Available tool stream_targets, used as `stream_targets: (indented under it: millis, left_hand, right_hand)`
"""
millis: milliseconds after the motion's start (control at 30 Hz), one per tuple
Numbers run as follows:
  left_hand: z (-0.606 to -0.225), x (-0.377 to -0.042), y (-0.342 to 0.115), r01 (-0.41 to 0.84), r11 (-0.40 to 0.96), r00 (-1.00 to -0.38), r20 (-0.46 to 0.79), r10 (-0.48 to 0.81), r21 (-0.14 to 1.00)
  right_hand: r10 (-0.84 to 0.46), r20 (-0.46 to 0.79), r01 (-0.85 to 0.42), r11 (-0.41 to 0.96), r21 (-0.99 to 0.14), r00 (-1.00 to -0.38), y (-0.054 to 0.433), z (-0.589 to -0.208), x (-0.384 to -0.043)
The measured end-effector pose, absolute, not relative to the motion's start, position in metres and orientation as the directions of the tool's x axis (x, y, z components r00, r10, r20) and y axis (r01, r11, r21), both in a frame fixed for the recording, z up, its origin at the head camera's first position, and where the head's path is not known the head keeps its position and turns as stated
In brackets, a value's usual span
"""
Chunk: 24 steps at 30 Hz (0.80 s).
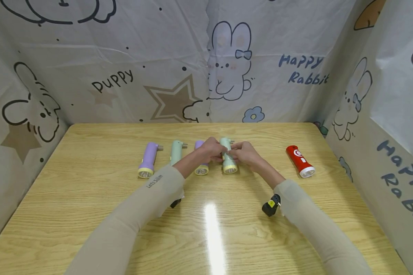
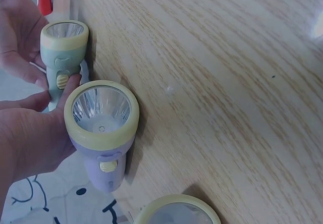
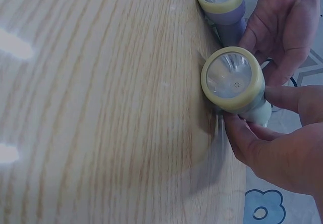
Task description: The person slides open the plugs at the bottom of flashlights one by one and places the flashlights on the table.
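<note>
A mint-green flashlight (image 1: 229, 163) with a pale yellow rim lies on the table, its lens toward me. From the left, my left hand (image 1: 210, 148) holds its body between thumb and fingers, near the yellow switch (image 2: 62, 81). My right hand (image 1: 247, 154) pinches the same flashlight from the right; the right wrist view shows thumb and fingertips at its sides, just behind the lens head (image 3: 233, 78). Right beside my left hand is a purple flashlight (image 1: 201, 170), its upper body partly covered by that hand in the head view.
Farther left lie another mint-green flashlight (image 1: 176, 152), partly behind my left forearm, and a purple one (image 1: 149, 156), both with plug prongs sticking out. A red flashlight (image 1: 299, 160) with a white head lies at the right. Printed cloth (image 1: 172, 46) walls surround the wooden table (image 1: 241, 236).
</note>
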<state>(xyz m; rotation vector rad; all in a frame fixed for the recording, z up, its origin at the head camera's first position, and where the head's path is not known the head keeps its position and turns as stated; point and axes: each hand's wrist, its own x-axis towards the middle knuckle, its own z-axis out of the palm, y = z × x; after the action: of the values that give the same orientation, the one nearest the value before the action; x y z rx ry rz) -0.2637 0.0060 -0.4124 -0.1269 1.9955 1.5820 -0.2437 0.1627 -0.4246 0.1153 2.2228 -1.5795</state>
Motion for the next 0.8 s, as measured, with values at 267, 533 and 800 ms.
stream_targets:
  millis: [267, 533, 800]
  left_hand:
    - [-0.4115, -0.2625, 0.0058, -0.418, 0.288, -0.826, -0.492, 0.276, 0.862]
    - [-0.4109, -0.2614, 0.0053, -0.408, 0.298, -0.827, -0.487, 0.28, 0.863]
    - [-0.4122, -0.2617, 0.0062, -0.398, 0.314, -0.833, -0.483, 0.269, 0.862]
  right_hand:
    - [-0.158, -0.372, 0.297, 0.363, -0.883, -0.915, 0.163, -0.4266, -0.2449]
    - [-0.158, -0.376, 0.297, 0.372, -0.879, -0.913, 0.1638, -0.4279, -0.2458]
    - [-0.145, -0.384, 0.308, 0.378, -0.873, -0.912, 0.1641, -0.4298, -0.247]
